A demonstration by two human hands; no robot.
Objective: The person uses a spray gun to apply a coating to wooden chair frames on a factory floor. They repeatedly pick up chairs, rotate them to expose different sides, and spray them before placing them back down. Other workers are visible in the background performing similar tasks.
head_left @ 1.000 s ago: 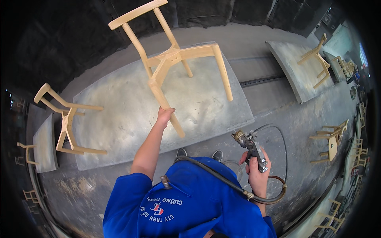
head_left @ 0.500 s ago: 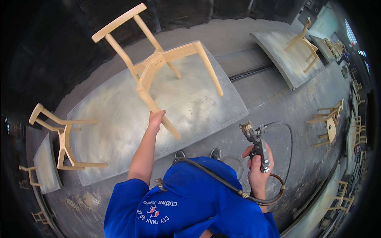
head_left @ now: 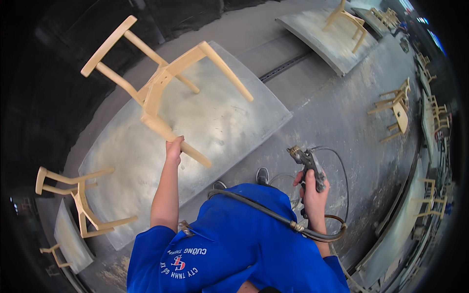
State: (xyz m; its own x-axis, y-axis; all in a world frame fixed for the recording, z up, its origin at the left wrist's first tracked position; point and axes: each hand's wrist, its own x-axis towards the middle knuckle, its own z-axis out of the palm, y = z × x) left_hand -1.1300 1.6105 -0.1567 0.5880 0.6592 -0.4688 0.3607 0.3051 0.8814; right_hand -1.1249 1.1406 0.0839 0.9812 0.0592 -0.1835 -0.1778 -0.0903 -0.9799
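Observation:
My left hand (head_left: 174, 149) is closed around the near leg of a pale wooden chair frame (head_left: 153, 99). The frame has a curved back rail and no seat panel; it is held tilted over a grey flat panel (head_left: 229, 132). In my right hand (head_left: 315, 195) is a dark spray gun (head_left: 309, 163) with a brassy nozzle, pointing up and left, apart from the chair. My fingers wrap its handle, and part of the grip is hidden by them. A hose (head_left: 254, 209) crosses my blue shirt toward the right hand.
Another chair frame (head_left: 80, 195) stands at the left edge of the panel. Farther off are a chair on a second panel (head_left: 337, 44), a chair (head_left: 400, 115) at right, and several more along the right side. A slotted floor track (head_left: 286, 67) runs between the panels.
The view has shifted, so the held chair and panel appear farther left. The spray gun's nozzle has dipped and tipped leftward. Both hands keep their hold.

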